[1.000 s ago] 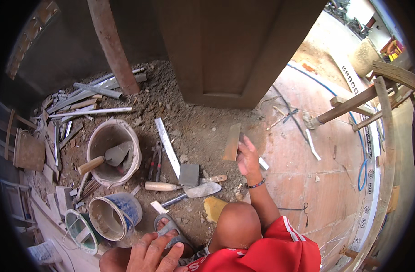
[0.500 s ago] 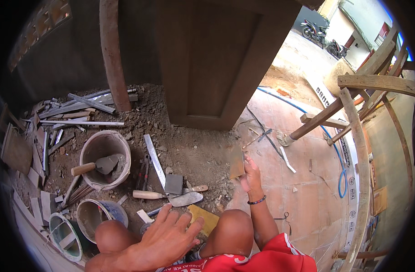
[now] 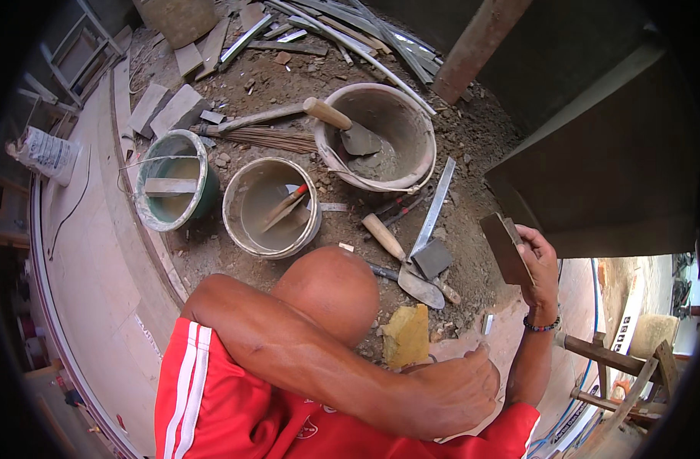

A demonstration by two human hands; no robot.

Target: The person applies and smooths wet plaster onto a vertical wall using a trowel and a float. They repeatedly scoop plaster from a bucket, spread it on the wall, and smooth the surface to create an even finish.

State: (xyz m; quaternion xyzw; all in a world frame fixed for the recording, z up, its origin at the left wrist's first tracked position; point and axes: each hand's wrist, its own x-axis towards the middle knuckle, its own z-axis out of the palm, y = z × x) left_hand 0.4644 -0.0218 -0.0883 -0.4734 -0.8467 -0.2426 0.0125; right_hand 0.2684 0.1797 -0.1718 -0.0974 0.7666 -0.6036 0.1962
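Holding a flat brown rectangular float (image 3: pixel 503 252) in the right grip (image 3: pixel 540 264), up and right of the rough yellow sponge-like block (image 3: pixel 406 336)! Resting the left grip (image 3: pixel 455 392), curled, just right and below that block; cannot tell whether clutching anything. Careful: might clip the large dark flat-faced slab (image 3: pixel 595 176), farther right of the block, through swinging the float too wide; might knock the wooden-handled steel trowel (image 3: pixel 420 289), just above the block, through reaching low.

Just before four o'clock, white strip (image 3: pixel 630 320), bold dark characters running along it | half past four, dark band (image 3: pixel 576 421), pale lettering, tiny | six o'clock, red shirt (image 3: pixel 270 417), white emblem (image 3: pixel 308 429) there, creased | between nine and ten, pale sack (image 3: pixel 52 157), dark print, too blurred!
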